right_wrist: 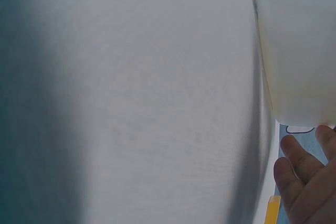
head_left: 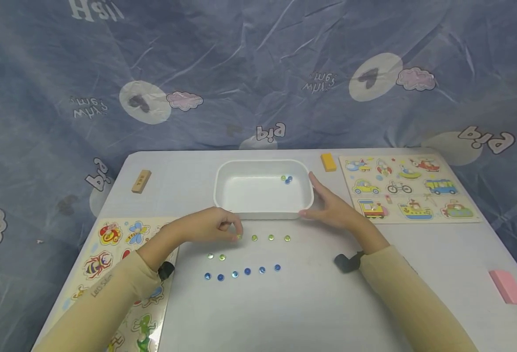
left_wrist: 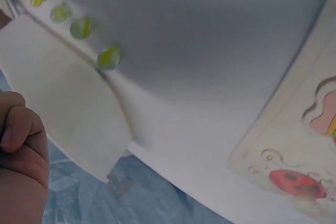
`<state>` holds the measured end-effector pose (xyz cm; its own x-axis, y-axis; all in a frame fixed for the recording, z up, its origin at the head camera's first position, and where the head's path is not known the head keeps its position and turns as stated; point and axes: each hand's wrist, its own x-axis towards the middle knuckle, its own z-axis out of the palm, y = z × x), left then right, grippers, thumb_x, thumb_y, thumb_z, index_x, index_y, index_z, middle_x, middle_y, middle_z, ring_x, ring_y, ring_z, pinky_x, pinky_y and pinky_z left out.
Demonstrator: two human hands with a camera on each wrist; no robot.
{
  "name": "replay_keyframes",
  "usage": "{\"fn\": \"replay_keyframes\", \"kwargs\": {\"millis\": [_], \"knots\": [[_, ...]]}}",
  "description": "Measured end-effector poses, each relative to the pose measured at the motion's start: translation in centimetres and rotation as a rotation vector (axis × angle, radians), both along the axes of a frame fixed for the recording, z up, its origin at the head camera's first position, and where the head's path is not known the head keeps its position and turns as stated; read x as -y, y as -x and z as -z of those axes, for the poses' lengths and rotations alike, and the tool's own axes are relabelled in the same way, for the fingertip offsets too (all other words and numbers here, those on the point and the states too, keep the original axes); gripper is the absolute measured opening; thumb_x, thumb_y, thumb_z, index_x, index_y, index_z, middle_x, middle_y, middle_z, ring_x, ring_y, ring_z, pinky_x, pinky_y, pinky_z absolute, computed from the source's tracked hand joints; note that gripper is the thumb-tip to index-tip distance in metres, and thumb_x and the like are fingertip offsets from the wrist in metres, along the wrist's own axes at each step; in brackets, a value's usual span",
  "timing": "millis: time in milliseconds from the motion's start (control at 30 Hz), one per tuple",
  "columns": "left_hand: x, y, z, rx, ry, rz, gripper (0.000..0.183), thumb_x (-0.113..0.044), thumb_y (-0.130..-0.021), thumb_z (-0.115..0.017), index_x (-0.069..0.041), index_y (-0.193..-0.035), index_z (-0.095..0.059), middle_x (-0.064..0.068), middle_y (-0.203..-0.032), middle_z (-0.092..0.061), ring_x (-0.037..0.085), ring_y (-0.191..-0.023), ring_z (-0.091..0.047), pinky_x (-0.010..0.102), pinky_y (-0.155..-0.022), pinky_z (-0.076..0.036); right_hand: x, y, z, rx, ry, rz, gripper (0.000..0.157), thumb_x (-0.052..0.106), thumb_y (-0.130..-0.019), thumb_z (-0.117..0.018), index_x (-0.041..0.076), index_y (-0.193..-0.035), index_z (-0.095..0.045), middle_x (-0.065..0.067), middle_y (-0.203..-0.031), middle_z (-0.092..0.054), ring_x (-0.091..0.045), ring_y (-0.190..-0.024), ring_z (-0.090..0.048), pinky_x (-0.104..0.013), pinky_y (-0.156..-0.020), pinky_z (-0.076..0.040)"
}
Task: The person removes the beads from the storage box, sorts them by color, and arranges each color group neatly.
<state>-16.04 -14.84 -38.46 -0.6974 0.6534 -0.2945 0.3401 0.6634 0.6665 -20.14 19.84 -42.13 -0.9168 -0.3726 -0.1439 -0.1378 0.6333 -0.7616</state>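
Note:
A white tray (head_left: 262,215) stands at the back middle, with one green and a couple of blue glass beads (head_left: 288,181) inside. My right hand (head_left: 330,208) grips its right end, thumb at the front corner and fingers along the side. In front of the tray, my left hand (head_left: 210,226) has curled fingers and pinches a green glass bead (head_left: 239,237) at table level; the left wrist view hides this contact. More green beads (head_left: 271,237) lie in a row to its right, and two (head_left: 222,257) sit nearer me. Several blue beads (head_left: 247,271) form the closest row.
An animal puzzle board (head_left: 104,239) lies under the left forearm. At the back right is a vehicle puzzle board (head_left: 410,188). A wooden block (head_left: 141,181), a yellow block (head_left: 328,162) and a pink block (head_left: 508,287) lie near the table's edges.

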Motion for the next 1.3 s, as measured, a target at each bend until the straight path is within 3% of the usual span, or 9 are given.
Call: {"fn": "replay_keyframes", "kwargs": {"millis": [100, 267, 433, 600, 833, 1133, 1300], "knots": [[-0.3, -0.6, 0.7, -0.025, 0.073, 0.018, 0.008, -0.028, -0.083, -0.071, -0.029, -0.09, -0.067, -0.008, -0.053, -0.036, 0.007, -0.05, -0.034, 0.023, -0.053, -0.037, -0.1, 0.0, 0.1, -0.002, 0.002, 0.001, 0.11, 0.039, -0.077, -0.077, 0.026, -0.152, 0.003, 0.004, -0.16, -0.002, -0.022, -0.148, -0.002, -0.049, -0.118, -0.011], [-0.9, -1.2, 1.6, -0.06, 0.177, 0.065, 0.006, -0.028, -0.083, -0.072, -0.03, -0.086, -0.067, -0.008, -0.055, -0.042, 0.007, -0.052, -0.041, 0.024, -0.053, -0.037, 0.6, -1.1, -1.9, 0.013, 0.028, -0.009, 0.107, 0.03, -0.08, -0.076, 0.018, -0.152, 0.002, -0.002, -0.16, -0.001, -0.026, -0.148, -0.002, -0.051, -0.117, -0.01], [-1.2, -1.3, 1.9, -0.072, 0.232, 0.066, 0.007, -0.028, -0.081, -0.073, -0.03, -0.083, -0.067, -0.007, -0.061, -0.048, 0.008, -0.058, -0.047, 0.026, -0.057, -0.04, 0.9, -1.6, -3.0, 0.008, 0.019, -0.027, 0.107, 0.034, -0.08, -0.074, 0.016, -0.152, 0.003, -0.006, -0.16, -0.001, -0.029, -0.148, -0.002, -0.053, -0.116, -0.01], [-1.3, -1.2, 2.4, -0.083, 0.268, 0.063, 0.008, -0.029, -0.08, -0.074, -0.031, -0.082, -0.066, -0.008, -0.065, -0.052, 0.008, -0.062, -0.049, 0.027, -0.061, -0.042, 0.5, -1.0, -1.9, 0.011, 0.025, -0.019, 0.108, 0.034, -0.079, -0.076, 0.016, -0.152, 0.001, -0.003, -0.16, -0.001, -0.025, -0.148, -0.001, -0.049, -0.118, -0.01], [-1.3, -1.1, 2.7, -0.093, 0.295, 0.056, 0.011, -0.029, -0.078, -0.076, -0.033, -0.083, -0.066, -0.009, -0.066, -0.053, 0.008, -0.064, -0.049, 0.027, -0.062, -0.042, -0.3, 0.3, 0.6, -0.011, 0.026, -0.017, 0.109, 0.037, -0.078, -0.076, 0.027, -0.152, 0.003, 0.007, -0.159, -0.001, -0.021, -0.148, -0.001, -0.049, -0.118, -0.01], [-1.2, -1.3, 2.4, -0.087, 0.28, 0.032, 0.013, -0.027, -0.078, -0.076, -0.031, -0.087, -0.067, -0.008, -0.068, -0.054, 0.009, -0.065, -0.05, 0.027, -0.063, -0.042, -0.3, 0.2, 0.7, -0.024, 0.025, -0.019, 0.109, 0.039, -0.077, -0.077, 0.032, -0.151, 0.003, 0.007, -0.159, -0.002, -0.021, -0.148, -0.002, -0.049, -0.118, -0.01], [-1.0, -1.6, 1.5, -0.093, 0.237, 0.009, 0.014, -0.026, -0.079, -0.075, -0.029, -0.091, -0.069, -0.006, -0.066, -0.053, 0.01, -0.062, -0.049, 0.027, -0.06, -0.042, -0.3, 0.2, 0.6, -0.016, 0.022, -0.015, 0.109, 0.039, -0.077, -0.077, 0.032, -0.151, 0.003, 0.007, -0.159, -0.001, -0.021, -0.148, -0.001, -0.049, -0.118, -0.01]]}}
